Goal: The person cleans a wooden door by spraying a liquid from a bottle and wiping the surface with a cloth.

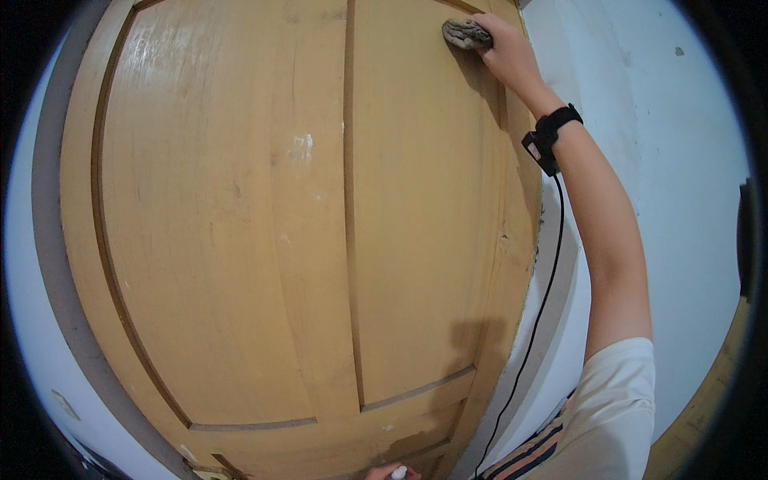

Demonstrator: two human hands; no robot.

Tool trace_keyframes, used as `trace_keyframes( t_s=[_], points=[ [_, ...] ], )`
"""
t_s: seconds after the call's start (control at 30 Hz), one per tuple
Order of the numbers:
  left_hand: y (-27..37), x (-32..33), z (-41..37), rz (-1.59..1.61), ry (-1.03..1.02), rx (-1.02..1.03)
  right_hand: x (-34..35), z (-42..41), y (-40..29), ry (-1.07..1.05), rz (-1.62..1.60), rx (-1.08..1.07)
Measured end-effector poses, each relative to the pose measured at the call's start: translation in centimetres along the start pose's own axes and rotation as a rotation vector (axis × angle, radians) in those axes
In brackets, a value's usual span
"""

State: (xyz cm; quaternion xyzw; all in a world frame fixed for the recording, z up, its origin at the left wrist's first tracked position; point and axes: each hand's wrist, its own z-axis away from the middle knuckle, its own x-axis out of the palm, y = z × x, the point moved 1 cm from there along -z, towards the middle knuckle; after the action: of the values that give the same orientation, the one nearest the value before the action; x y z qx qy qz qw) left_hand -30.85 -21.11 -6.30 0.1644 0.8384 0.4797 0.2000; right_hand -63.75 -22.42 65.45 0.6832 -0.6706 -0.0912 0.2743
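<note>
A wooden panelled door fills most of the view, with two tall recessed panels split by a vertical rail. My right hand is raised to the upper right and grips a folded grey-brown cloth at the top of the right-hand panel. At the bottom edge my left hand, partly cut off by the frame, holds a bottle with a white top; the rest of the bottle is out of view. White marks show on the left-hand panel.
A black strapped device sits on my right wrist, and its black cable hangs down beside the door edge. A pale wall stands to the right. On the left is a grey door frame. A dark object shows at the far right.
</note>
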Motion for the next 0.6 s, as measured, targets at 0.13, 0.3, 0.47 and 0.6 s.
trace_keyframes(
  t_s=[0.13, 0.3, 0.47, 0.6],
  points=[
    [1.9, -0.4, -0.1, -0.021, -0.03, -0.078, -1.6, -0.3, -3.0, 0.042, -0.069, 0.079],
    [2.6, -1.4, -0.1, -0.004, -0.145, -0.147, -2.0, 0.5, -4.1, -0.056, -0.054, 0.034],
    [6.4, -1.5, 0.3, 0.04, -0.178, -0.235, -2.5, 1.3, -5.1, -0.174, -0.064, -0.061],
    [6.9, -1.2, 1.0, 0.026, -0.212, -0.274, -0.2, 3.3, -3.5, -0.201, -0.068, -0.103]
  ],
)
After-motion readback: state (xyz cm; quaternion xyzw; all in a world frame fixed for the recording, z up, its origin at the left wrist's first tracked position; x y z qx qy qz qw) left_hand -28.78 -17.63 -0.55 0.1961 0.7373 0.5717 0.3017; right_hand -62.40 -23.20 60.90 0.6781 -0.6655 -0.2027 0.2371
